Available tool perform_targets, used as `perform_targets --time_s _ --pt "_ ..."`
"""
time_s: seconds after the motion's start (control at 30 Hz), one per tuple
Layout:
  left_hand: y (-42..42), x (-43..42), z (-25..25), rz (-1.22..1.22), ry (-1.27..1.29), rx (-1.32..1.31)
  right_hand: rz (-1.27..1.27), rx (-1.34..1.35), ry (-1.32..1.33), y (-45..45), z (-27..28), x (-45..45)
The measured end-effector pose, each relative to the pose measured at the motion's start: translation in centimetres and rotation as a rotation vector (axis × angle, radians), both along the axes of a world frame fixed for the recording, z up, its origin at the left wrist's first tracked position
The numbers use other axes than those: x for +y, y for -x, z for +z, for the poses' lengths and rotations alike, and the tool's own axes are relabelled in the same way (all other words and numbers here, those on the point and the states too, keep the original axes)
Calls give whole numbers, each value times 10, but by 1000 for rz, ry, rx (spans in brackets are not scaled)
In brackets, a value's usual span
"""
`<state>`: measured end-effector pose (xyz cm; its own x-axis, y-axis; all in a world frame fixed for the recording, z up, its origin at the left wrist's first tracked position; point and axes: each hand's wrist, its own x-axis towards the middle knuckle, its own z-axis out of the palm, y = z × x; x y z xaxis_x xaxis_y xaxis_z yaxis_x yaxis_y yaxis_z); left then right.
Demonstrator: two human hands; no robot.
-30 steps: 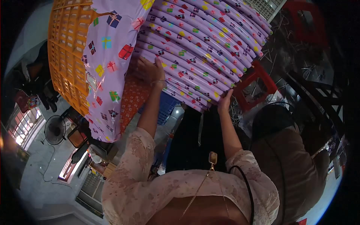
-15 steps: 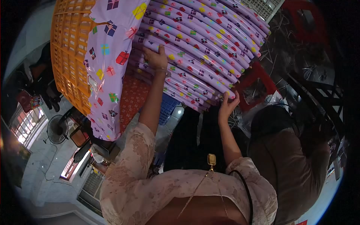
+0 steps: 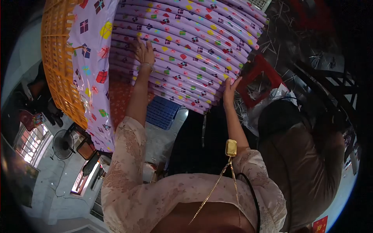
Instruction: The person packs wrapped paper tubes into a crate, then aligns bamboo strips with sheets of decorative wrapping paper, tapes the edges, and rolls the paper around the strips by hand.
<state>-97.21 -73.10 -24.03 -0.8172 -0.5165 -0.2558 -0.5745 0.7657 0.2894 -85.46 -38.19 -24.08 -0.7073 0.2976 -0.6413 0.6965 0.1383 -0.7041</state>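
Note:
Long purple rolls point(image 3: 194, 50) printed with colourful gift boxes lie side by side in a large stack in front of me. My left hand point(image 3: 144, 54) rests flat on the stack towards its left part, fingers spread. At the lower right, my right hand point(image 3: 230, 91) touches the roll ends with its fingers and thumb apart. A loose purple sheet point(image 3: 91, 73) with the same print hangs along the left of the stack, over an orange plastic basket point(image 3: 58, 58).
A blue crate point(image 3: 163, 112) and a red patterned surface point(image 3: 120, 97) show below the stack. To the right are a red plastic stool point(image 3: 260, 77), scattered scraps on the floor and another person point(image 3: 299, 163) bent close beside me. A fan point(image 3: 63, 143) stands at left.
The roll that stuck out at the lower edge now sits in line with the others. My left hand has shifted up-left and flattened; my right hand has moved slightly up-left. The view has shifted.

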Motion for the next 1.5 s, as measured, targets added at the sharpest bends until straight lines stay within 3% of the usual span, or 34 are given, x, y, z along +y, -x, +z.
perform_targets --time_s 0.07,0.1,0.17,0.37,0.47,0.5,0.57,0.6,0.67,0.7,0.73,0.8,0.87,0.9,0.93,0.97,1.0,1.03,1.1,1.23,1.3,1.37,1.43,1.5 --pt "2 -3 9 56 -132 -71 -46 -34 106 9 14 -3" --pt "-1 -4 10 1 -80 -107 -84 -72 217 13 24 -4" --pt "-4 -1 9 -79 42 -99 -86 -49 186 4 13 0" --pt "-6 0 6 -154 124 -13 -246 70 309 1 4 -1" --pt "-9 4 26 11 123 99 -561 85 232 -25 -9 10" --pt "-16 9 33 3 126 104 -686 -81 284 -37 -14 14" --pt "-41 21 53 223 -141 200 -774 -129 694 -36 -3 7" --pt "-59 30 63 192 -127 237 -744 -279 957 -60 -45 8" --pt "-105 49 78 117 -135 290 -683 -498 660 -74 -93 -6" --pt "-132 58 86 66 -158 299 -693 -317 839 -45 -24 -9" --pt "-170 63 87 27 -207 257 -698 -304 847 -54 -22 -9" --pt "-236 80 102 -38 -337 160 -1015 -219 705 -71 -32 11" --pt "-303 97 124 -113 -465 -31 -999 -187 359 -121 -57 34" --pt "-331 102 128 -161 -510 -156 -849 -181 479 -145 -38 48" --pt "-353 107 130 -295 -498 -254 -850 -146 480 -160 -12 52" --pt "-374 112 135 -427 -480 -356 -666 -156 461 -177 20 56" --pt "-382 120 147 -619 -358 -259 -488 -171 433 -202 46 58" --pt "-388 123 142 -640 -363 -242 -501 -148 426 -237 55 64" --pt "-364 129 118 -806 -396 -97 -399 -269 541 -286 54 76" --pt "-261 145 92 -392 -562 -12 -463 -268 512 -333 70 62" --pt "-216 137 72 -300 -467 21 -402 -206 565 -354 60 63" --pt "-187 126 54 -241 -263 -13 -475 -31 902 -373 44 68" --pt "-179 119 64 -237 -241 28 -426 -73 874 -370 43 70" --pt "-170 116 65 -255 -215 64 -455 -123 429 -345 59 56"
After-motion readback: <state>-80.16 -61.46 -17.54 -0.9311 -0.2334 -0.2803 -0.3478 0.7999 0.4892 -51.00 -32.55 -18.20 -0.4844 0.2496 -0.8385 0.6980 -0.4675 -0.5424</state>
